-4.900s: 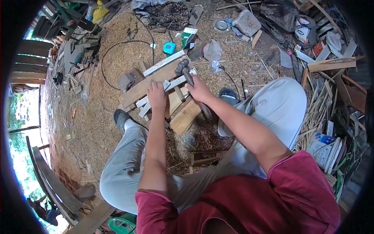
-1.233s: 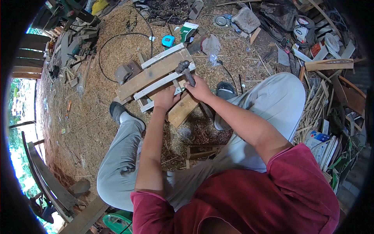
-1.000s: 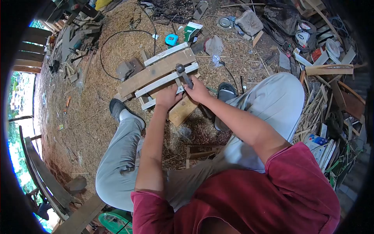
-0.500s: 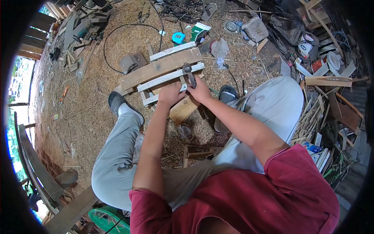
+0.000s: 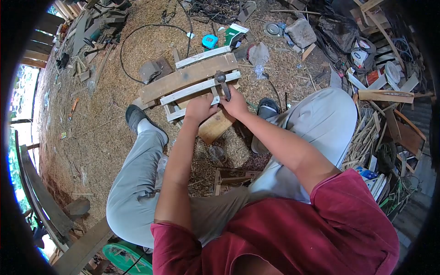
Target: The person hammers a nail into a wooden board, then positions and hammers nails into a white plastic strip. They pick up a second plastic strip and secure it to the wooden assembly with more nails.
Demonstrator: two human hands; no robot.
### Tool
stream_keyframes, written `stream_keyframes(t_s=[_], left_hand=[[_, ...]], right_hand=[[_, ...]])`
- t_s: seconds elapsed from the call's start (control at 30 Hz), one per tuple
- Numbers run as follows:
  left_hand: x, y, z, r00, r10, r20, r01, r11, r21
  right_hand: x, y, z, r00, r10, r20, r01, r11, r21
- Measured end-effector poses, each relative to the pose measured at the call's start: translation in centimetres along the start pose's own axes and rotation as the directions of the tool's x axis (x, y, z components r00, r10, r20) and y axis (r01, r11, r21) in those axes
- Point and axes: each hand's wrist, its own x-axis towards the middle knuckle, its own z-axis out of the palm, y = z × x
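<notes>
A small frame of wooden slats stands on the ground in front of me, with a wide brown board [image 5: 183, 79] between two white-painted slats [image 5: 195, 88]. My right hand [image 5: 235, 105] is closed around the lower part of a dark metal hammer [image 5: 221, 79], whose rounded head rests over the front white slat. Close beside it, my left hand [image 5: 200, 109] lies at the near side of the frame, fingers curled by the small white end of a piece. What its fingertips pinch is too small to make out. Below both hands a thick wood block [image 5: 215, 128] slants toward me.
Shavings cover the ground. A blue tape measure [image 5: 210, 41] and a green-white packet [image 5: 235, 34] lie behind the frame. A black cable [image 5: 151, 29] loops at the back left. Scrap wood [image 5: 386, 95] and a stone block [image 5: 300, 33] sit to the right. A green basin [image 5: 123, 259] is at lower left.
The view has shifted very slightly, so the frame appears a little further left and up. Both hands and the hammer keep nearly the same place against the slats.
</notes>
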Motion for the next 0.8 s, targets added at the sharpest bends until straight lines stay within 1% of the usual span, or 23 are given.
stream_keyframes(t_s=[0.1, 0.2, 0.4, 0.5, 0.6, 0.7, 0.8], left_hand=[[-0.1, 0.1, 0.0, 0.999, 0.013, -0.033, -0.013, 1.0, -0.008], [0.0, 0.0, 0.2, 1.0, -0.001, -0.013, 0.001, 1.0, -0.004], [-0.1, 0.0, -0.5, 1.0, -0.016, 0.006, 0.016, 1.0, -0.022], [-0.1, 0.2, -0.5, 1.0, -0.002, -0.017, 0.002, 1.0, -0.011], [-0.2, 0.2, -0.3, 0.999, 0.002, -0.049, -0.002, 1.0, -0.012], [-0.2, 0.3, -0.1, 0.999, 0.0, -0.043, 0.0, 1.0, -0.003], [-0.1, 0.2, 0.2, 0.995, 0.033, -0.09, -0.032, 0.999, 0.018]], right_hand=[[0.5, 0.6, 0.2, 0.999, -0.04, -0.006, 0.04, 0.999, -0.015], [0.5, 0.7, 0.2, 0.999, -0.041, -0.009, 0.041, 0.998, -0.049], [0.8, 0.8, 0.4, 0.999, -0.041, 0.013, 0.041, 0.999, -0.005], [1.0, 1.0, 0.6, 0.999, -0.036, 0.007, 0.036, 0.998, -0.052], [1.1, 1.3, 0.8, 0.999, -0.04, -0.014, 0.039, 0.998, -0.047], [1.0, 1.2, 0.3, 0.998, -0.051, 0.024, 0.051, 0.999, 0.008], [1.0, 1.2, 0.2, 0.999, -0.037, 0.033, 0.038, 0.999, -0.024]])
